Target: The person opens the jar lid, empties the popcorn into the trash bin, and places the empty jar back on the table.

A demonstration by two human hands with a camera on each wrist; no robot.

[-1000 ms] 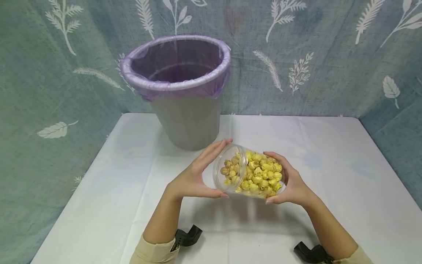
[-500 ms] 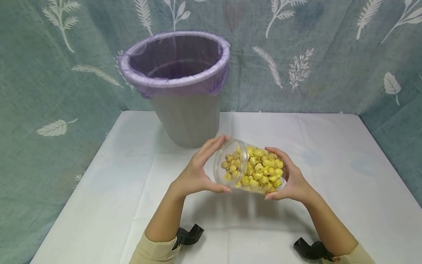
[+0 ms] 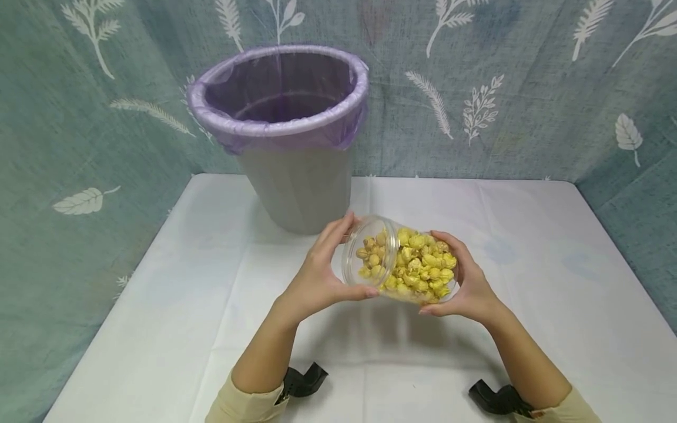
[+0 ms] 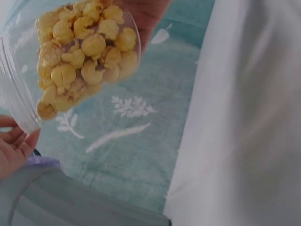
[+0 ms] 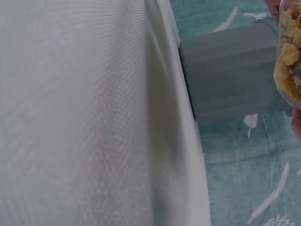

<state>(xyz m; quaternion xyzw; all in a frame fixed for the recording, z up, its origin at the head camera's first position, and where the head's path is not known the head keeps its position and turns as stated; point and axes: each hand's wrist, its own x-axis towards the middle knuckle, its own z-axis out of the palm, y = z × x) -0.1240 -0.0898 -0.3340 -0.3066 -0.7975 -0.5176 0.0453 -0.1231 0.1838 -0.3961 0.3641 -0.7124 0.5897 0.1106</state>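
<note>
Both hands hold a clear plastic jar of yellow popcorn on its side, raised over the white table. Its clear, ridged lid end faces left. My left hand grips that end, thumb below and fingers at the upper edge. At the other end, my right hand grips the jar's base between thumb and fingers. The left wrist view shows popcorn heaped toward the base, with left fingertips at the lid's edge. Only the jar's base end enters the right wrist view.
A grey bin lined with a purple bag stands at the back left of the white table, just beyond the left hand. Green leaf-patterned cloth hangs behind. Black wrist mounts sit on both forearms.
The left fingers have turned around the lid end, the thumb shifting right and upward along its lower edge. Bin, jar and hands all sit slightly higher in the head view.
</note>
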